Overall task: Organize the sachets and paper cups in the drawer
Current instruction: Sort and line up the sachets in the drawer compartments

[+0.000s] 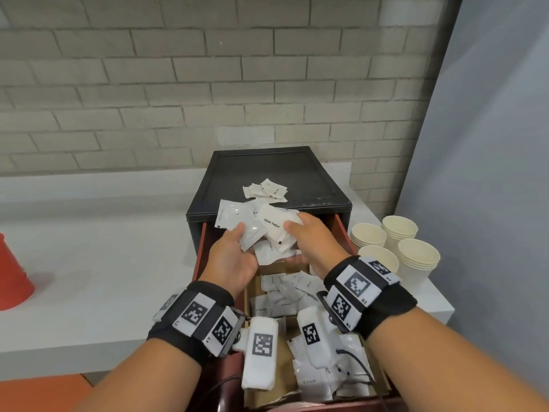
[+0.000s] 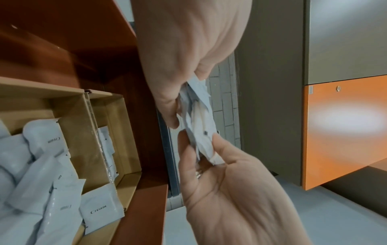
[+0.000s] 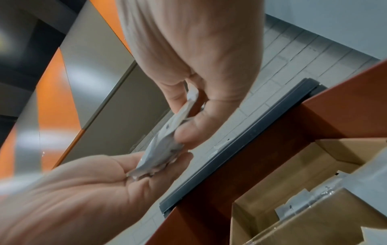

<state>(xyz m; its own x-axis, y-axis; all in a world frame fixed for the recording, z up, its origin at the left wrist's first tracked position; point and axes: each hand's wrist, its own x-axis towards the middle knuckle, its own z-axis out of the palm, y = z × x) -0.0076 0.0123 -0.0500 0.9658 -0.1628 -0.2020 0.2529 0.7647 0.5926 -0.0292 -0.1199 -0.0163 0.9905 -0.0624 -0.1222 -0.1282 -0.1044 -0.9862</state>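
Note:
Both hands hold one fanned bundle of white sachets point(image 1: 261, 228) above the open red-brown drawer point(image 1: 201, 248); the top sachet reads "White Sugar". My left hand point(image 1: 237, 236) grips the bundle's left side, thumb on top. From the right, my right hand point(image 1: 294, 226) pinches it. In the left wrist view the left hand point(image 2: 201, 140) holds the sachets point(image 2: 199, 119) from below and the right hand point(image 2: 186, 97) from above. The right wrist view shows the same bundle point(image 3: 159, 149) between both hands. Cardboard compartments point(image 1: 252, 288) in the drawer hold "Cream" sachets point(image 2: 98, 207). Stacked paper cups point(image 1: 419, 257) stand on the counter to the right.
The black cabinet top point(image 1: 312, 179) carries a small pile of loose sachets point(image 1: 266, 188). A red container point(image 1: 12, 275) sits at the counter's far left. A brick wall runs behind the white counter point(image 1: 104, 248). The counter's right edge lies just past the cups.

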